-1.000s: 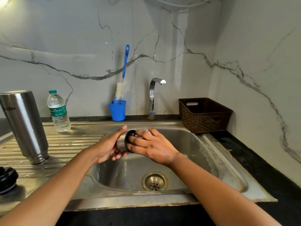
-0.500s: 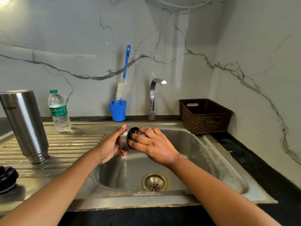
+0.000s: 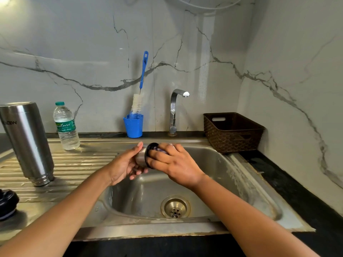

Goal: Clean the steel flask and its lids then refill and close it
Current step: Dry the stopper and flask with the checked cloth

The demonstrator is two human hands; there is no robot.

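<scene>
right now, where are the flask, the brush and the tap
flask (image 3: 27, 141), head view, middle of its steel body
brush (image 3: 143, 71), head view, blue handle
tap (image 3: 173, 108), head view, upright pipe

Walls: I see glossy white marble-look wall panels with grey veins, meeting in a corner on my right.
Counter: black stone countertop along that right wall.
Sink: stainless steel sink basin, ribbed steel drainboard to its left, curved chrome tap behind.
Light: bright glare, top left.
</scene>
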